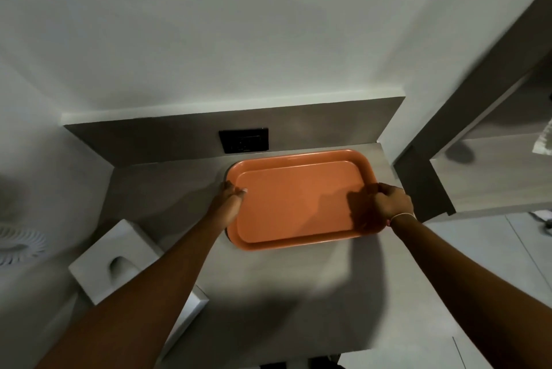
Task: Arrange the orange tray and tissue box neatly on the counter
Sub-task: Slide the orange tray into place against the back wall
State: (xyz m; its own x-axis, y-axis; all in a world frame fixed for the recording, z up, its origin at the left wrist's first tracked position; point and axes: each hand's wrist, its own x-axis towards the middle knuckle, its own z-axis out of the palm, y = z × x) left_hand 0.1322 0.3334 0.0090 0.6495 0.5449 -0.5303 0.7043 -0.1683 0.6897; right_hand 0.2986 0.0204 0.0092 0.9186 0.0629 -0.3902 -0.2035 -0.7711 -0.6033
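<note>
Both hands are clamped on the tray [298, 201], left hand [231, 194] on its left short edge and right hand [389, 203] on the right one, so its long axis runs side to side along the back wall. The tissue box [115, 259] sits askew at the counter's [298, 294] front left, nearer the left arm, so I'd guess that one grabs it next.

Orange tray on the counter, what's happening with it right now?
A person grips the orange tray at both short ends, left hand and right hand, with it flat on the grey counter near the back wall. The tray is empty. The white tissue box sits untouched at the counter's left edge.
</note>
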